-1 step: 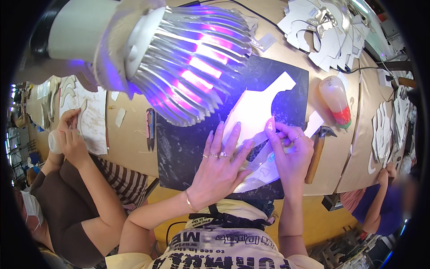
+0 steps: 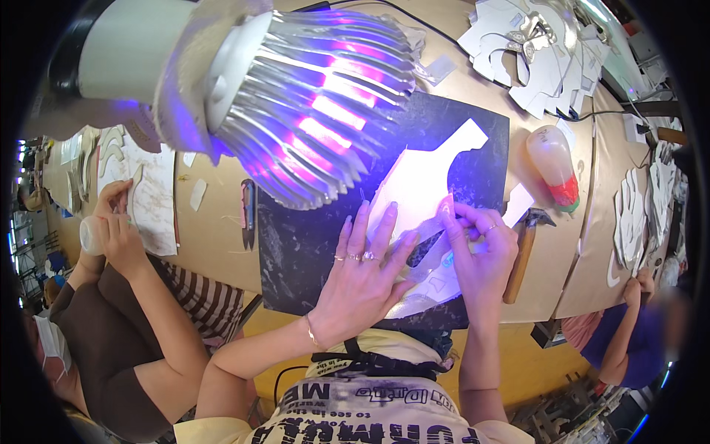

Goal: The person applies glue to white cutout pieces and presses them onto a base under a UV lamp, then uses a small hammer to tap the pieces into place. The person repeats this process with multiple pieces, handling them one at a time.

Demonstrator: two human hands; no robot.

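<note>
A black cutting mat [image 2: 310, 244] lies on the tan table in front of me. On it rests a white cut-out sheet [image 2: 425, 174] with a notched top. My left hand [image 2: 362, 274], with rings on the fingers and a bracelet at the wrist, is spread flat on the sheet's lower part. My right hand [image 2: 481, 251] is beside it, its fingers pinched on a small thin tool [image 2: 447, 206] at the sheet's right edge. What kind of tool it is I cannot tell. More white pieces [image 2: 436, 285] lie under both hands.
A big finned lamp [image 2: 296, 96] glowing purple hangs over the mat's left. A craft knife [image 2: 248, 211] lies left of the mat; a hammer [image 2: 521, 251] and a red-capped bottle [image 2: 555, 166] lie right. White cut-outs [image 2: 532, 52] pile at the back. A person's hands [image 2: 111, 222] work at left.
</note>
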